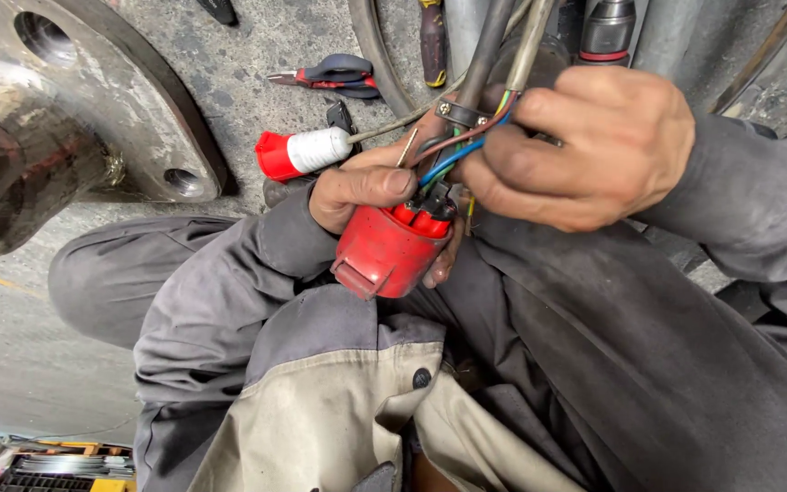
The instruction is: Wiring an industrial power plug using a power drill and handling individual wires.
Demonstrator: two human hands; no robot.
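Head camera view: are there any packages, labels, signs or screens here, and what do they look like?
None can be made out: no package, label, sign or screen.
Red socket housing: in the left hand, rounded, plain.
Red and white plug: on the floor behind, cylindrical.

Views: one only, a camera worn on the person's head; nothing to overlap with.
Direction: steeply down over the person's own lap and grey work trousers (594, 364) to the grey concrete floor (11, 346).
Nearness: very close; the two hands (585, 146) and the red round plastic plug housing (389, 251) fill the middle.
Edges: a large rusty steel flange with bolt holes (75, 109) at upper left, red-handled pliers (334, 77) on the floor at the top.
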